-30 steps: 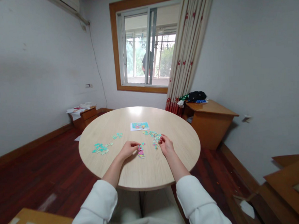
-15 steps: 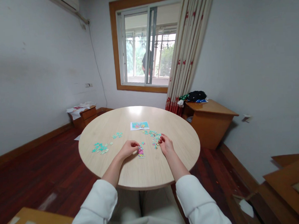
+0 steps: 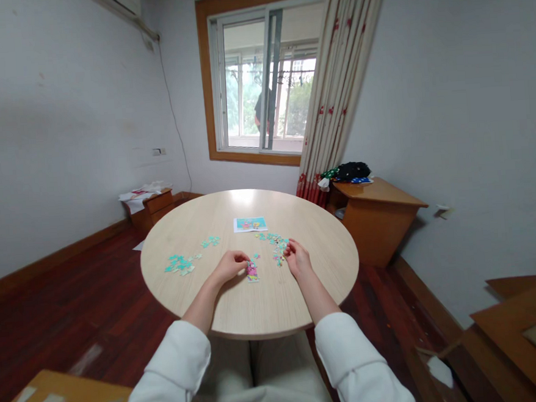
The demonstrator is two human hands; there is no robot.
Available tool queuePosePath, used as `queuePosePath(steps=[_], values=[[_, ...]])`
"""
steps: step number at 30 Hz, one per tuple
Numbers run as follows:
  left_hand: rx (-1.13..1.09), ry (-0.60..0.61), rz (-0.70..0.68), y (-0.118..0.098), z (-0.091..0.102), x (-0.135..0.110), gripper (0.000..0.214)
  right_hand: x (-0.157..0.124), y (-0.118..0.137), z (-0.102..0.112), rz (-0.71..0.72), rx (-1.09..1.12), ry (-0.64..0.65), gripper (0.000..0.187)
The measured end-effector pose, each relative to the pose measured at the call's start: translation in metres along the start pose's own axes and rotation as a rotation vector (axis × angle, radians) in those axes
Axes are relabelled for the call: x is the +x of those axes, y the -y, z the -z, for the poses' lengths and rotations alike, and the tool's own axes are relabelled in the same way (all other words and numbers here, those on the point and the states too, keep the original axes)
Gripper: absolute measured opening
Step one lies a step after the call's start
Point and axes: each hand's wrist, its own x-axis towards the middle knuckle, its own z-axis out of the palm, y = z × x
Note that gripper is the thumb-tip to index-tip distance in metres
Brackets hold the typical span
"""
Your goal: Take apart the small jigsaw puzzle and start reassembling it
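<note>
I sit at a round light-wood table (image 3: 266, 305). My left hand (image 3: 229, 267) rests on it with fingers curled, its fingertips touching a small joined patch of pink puzzle pieces (image 3: 252, 270). My right hand (image 3: 297, 258) lies to the right, fingers pinched at the edge of a scatter of loose pieces (image 3: 275, 244); what it pinches is too small to make out. A printed picture sheet (image 3: 250, 224) lies beyond. Two clusters of teal pieces (image 3: 181, 265) (image 3: 211, 242) lie to the left.
A wooden cabinet (image 3: 375, 218) with dark clothes on top stands at the right by a curtain (image 3: 334, 98). A low wooden box (image 3: 151, 206) sits by the left wall. A window (image 3: 264, 82) is behind. Wooden furniture edges show at bottom left and right.
Both hands stay almost where they were; the view has shifted slightly. The pieces on the table have not visibly moved.
</note>
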Motion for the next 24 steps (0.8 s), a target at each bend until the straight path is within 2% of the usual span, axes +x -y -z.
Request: queuePosePath(steps=[24], values=[[0.033, 0.020, -0.017, 0.0054, 0.0008, 0.0016, 0.011, 0.0012, -0.0014, 0.0008, 0.007, 0.012, 0.003, 0.020]])
